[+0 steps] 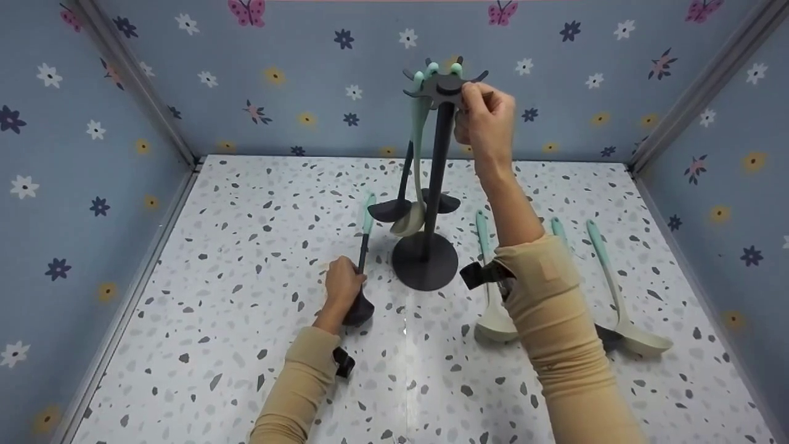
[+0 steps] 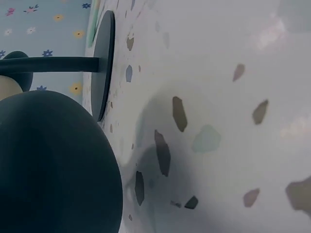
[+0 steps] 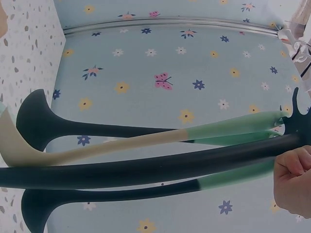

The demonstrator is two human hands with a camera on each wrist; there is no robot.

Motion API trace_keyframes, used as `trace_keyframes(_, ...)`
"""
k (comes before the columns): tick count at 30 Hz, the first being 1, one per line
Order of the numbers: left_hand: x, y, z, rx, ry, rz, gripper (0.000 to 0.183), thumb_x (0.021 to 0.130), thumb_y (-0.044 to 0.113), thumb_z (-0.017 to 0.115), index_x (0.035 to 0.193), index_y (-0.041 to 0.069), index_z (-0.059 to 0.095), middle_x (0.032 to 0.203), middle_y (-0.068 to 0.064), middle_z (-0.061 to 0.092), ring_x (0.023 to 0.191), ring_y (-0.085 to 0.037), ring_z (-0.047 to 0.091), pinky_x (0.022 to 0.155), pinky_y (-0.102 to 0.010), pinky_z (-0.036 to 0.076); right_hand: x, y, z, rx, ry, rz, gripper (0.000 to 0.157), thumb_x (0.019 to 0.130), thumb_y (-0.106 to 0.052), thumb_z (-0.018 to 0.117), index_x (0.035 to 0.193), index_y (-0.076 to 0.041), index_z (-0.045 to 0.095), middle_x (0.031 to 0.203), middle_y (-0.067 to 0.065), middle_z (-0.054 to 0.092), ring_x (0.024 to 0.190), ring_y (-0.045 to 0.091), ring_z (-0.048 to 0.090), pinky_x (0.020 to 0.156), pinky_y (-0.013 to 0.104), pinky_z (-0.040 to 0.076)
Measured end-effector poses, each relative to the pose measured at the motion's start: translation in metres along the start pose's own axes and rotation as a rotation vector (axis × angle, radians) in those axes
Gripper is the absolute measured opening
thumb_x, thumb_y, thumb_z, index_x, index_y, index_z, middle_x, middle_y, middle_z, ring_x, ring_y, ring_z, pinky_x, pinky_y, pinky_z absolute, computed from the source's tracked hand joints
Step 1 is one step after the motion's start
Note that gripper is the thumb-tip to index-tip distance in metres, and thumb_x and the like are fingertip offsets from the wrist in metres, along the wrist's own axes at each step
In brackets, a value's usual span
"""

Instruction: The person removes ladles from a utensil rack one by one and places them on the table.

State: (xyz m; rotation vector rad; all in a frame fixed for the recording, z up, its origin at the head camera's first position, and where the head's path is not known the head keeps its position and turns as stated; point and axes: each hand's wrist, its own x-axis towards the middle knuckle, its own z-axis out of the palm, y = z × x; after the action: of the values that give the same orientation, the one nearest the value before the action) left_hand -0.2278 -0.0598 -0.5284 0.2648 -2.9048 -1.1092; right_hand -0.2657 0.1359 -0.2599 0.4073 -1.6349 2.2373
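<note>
A black utensil stand (image 1: 439, 154) with a round base rises from the table, its top ringed with hooks. My right hand (image 1: 490, 120) pinches the edge of that hooked top; the right wrist view shows the hand (image 3: 294, 182) there, some fingers hidden. From the hooks hang a cream ladle (image 3: 116, 143) with a mint handle and two black ladles (image 1: 389, 211). Left of the base, my left hand (image 1: 343, 283) grips the lower shaft of another black ladle (image 1: 359, 311), its mint handle pointing away. Its dark bowl (image 2: 53, 165) fills the left wrist view's lower left.
Right of the stand lie a cream ladle (image 1: 496, 327), a second cream ladle (image 1: 644, 340) and a dark-headed utensil (image 1: 607, 338), partly hidden by my right sleeve. Blue flowered panels (image 1: 345, 123) wall the speckled table (image 1: 246, 246) at the back and sides.
</note>
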Motion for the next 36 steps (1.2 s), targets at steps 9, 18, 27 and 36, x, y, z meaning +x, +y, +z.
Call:
trace_keyframes(9, -0.0005, -0.0009, 0.0059, 0.070, -0.051, -0.025, 0.006, 0.072, -0.002, 0.062, 0.077, -0.005, 0.060, 0.068, -0.014, 0.060, 0.064, -0.026, 0.059, 0.060, -0.036, 0.049, -0.0003, -0.0010, 0.0016, 0.015, 0.007, 0.002, 0.033, 0.088, 0.000, 0.042, 0.055, -0.002, 0.042, 0.042, 0.002, 0.026, 0.035, 0.010, 0.021, 0.035, 0.022, 0.015)
trace_keyframes(18, -0.0011, 0.0013, 0.0073, 0.116, -0.048, -0.018, 0.008, 0.072, -0.003, 0.064, 0.078, -0.005, 0.060, 0.069, -0.014, 0.060, 0.064, -0.026, 0.059, 0.059, -0.036, 0.049, -0.0002, -0.0008, 0.0014, 0.024, 0.002, 0.001, 0.034, 0.088, 0.001, 0.042, 0.054, -0.002, 0.042, 0.042, 0.002, 0.026, 0.035, 0.010, 0.021, 0.035, 0.022, 0.014)
trace_keyframes(27, -0.0008, 0.0010, 0.0098, 0.152, -0.056, -0.008, 0.007, 0.073, -0.004, 0.063, 0.078, -0.005, 0.059, 0.070, -0.014, 0.059, 0.067, -0.027, 0.059, 0.060, -0.037, 0.049, -0.0001, -0.0002, 0.0005, 0.014, -0.003, -0.001, 0.034, 0.089, 0.001, 0.042, 0.055, -0.002, 0.042, 0.042, 0.002, 0.026, 0.035, 0.010, 0.021, 0.034, 0.020, 0.016)
trace_keyframes(36, -0.0051, 0.0009, 0.0055, 0.146, -0.063, -0.033, 0.013, 0.076, 0.005, 0.066, 0.079, -0.005, 0.058, 0.070, -0.014, 0.059, 0.062, -0.026, 0.057, 0.058, -0.036, 0.047, -0.0001, 0.0004, 0.0004, 0.009, 0.003, 0.001, 0.033, 0.088, 0.000, 0.042, 0.055, -0.003, 0.042, 0.042, 0.002, 0.026, 0.035, 0.010, 0.022, 0.035, 0.020, 0.017)
